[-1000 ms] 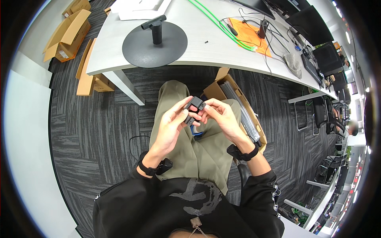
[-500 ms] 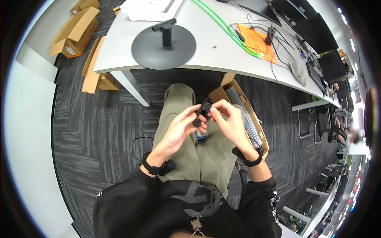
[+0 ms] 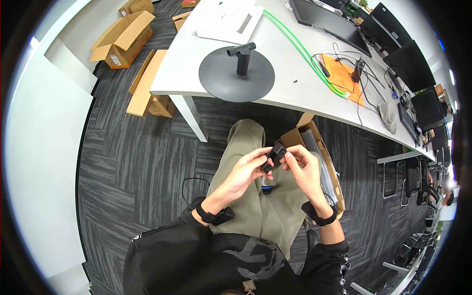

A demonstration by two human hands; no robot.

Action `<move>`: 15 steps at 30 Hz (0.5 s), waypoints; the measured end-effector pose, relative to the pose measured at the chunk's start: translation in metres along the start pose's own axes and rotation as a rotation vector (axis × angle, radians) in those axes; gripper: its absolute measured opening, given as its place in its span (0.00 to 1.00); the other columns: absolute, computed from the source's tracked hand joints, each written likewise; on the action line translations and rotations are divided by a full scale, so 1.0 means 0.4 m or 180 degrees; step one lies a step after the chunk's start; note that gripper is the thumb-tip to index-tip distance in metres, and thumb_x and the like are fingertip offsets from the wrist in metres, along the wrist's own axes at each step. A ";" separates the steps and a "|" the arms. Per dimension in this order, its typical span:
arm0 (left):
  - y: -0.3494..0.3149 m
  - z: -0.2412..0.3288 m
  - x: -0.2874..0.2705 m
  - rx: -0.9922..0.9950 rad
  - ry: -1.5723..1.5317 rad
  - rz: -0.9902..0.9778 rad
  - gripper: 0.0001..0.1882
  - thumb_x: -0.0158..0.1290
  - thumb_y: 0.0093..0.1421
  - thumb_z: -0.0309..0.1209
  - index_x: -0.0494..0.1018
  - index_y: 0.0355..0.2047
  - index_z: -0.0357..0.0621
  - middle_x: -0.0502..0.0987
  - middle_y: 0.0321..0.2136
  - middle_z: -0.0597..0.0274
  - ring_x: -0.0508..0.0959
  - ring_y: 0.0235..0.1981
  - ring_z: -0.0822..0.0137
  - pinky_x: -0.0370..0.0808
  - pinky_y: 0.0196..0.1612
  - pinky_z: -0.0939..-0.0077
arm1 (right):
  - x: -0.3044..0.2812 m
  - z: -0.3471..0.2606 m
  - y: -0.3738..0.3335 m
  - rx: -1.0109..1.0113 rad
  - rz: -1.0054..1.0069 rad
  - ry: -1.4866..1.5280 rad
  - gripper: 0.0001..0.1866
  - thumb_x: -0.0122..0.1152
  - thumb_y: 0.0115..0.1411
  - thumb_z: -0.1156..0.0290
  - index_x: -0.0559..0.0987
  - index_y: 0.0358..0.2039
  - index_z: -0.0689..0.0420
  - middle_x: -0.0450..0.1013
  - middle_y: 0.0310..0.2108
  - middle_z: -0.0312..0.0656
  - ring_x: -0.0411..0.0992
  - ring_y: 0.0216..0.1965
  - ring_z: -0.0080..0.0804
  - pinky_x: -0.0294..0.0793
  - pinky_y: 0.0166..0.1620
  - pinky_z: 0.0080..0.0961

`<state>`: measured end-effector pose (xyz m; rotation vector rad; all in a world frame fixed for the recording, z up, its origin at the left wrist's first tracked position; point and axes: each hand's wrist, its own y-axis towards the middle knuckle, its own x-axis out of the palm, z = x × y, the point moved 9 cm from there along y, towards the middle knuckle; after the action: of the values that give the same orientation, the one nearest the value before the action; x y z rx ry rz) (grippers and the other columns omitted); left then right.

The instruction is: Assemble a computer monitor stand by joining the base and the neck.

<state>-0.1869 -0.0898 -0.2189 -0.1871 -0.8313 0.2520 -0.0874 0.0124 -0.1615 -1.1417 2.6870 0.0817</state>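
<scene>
My left hand (image 3: pixel 240 175) grips a small, blocky black part (image 3: pixel 274 156) between thumb and fingers, above my lap. The part is elongated, with a notched or stepped shape, and lies tilted up toward the right. My right hand (image 3: pixel 306 171) pinches at its upper right end; whether something small sits between those fingertips cannot be made out. A black band with a black box is strapped round each wrist. Beyond my knees, a round black stand base (image 3: pixel 236 81) with a short post and crossbar stands on the white desk (image 3: pixel 290 98).
An opened cardboard box (image 3: pixel 332 174) holding flat grey items stands on the floor right of my legs. On the desk are green cables (image 3: pixel 295 42), an orange sheet (image 3: pixel 339 73), a white tray (image 3: pixel 228 29) and a monitor (image 3: pixel 332 24). More cardboard boxes (image 3: pixel 125 44) lie at far left.
The whole view has shifted, so desk, boxes and hands appear farther right and lower. Both hands keep holding the black part over my lap, with little change in grip.
</scene>
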 end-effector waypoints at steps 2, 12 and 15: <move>0.000 0.001 0.003 0.0015 0.0066 -0.0017 0.22 0.45 0.71 0.32 0.64 0.62 0.36 0.76 0.39 0.60 0.77 0.37 0.68 0.76 0.45 0.70 | -0.003 0.009 0.001 0.0047 -0.0030 0.0084 0.08 0.56 0.67 0.72 0.77 0.40 0.63 0.78 0.31 0.37 0.75 0.30 0.20 0.75 0.35 0.18; 0.005 0.001 0.025 0.0128 0.0128 -0.0122 0.26 0.44 0.71 0.32 0.58 0.66 0.39 0.75 0.50 0.55 0.78 0.47 0.65 0.76 0.51 0.70 | -0.015 0.026 -0.003 0.0116 -0.0067 0.0364 0.08 0.56 0.68 0.71 0.76 0.41 0.63 0.77 0.32 0.37 0.74 0.31 0.18 0.74 0.36 0.18; 0.004 0.003 0.021 0.0156 0.0222 -0.0116 0.26 0.45 0.70 0.31 0.58 0.66 0.39 0.74 0.52 0.55 0.77 0.49 0.65 0.76 0.52 0.69 | -0.017 0.026 -0.005 0.0123 -0.0053 0.0382 0.08 0.56 0.68 0.72 0.76 0.41 0.63 0.77 0.32 0.38 0.74 0.31 0.19 0.74 0.36 0.18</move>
<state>-0.1825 -0.0858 -0.2127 -0.1341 -0.7578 0.2300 -0.0796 0.0170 -0.1702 -1.1931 2.7693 -0.0424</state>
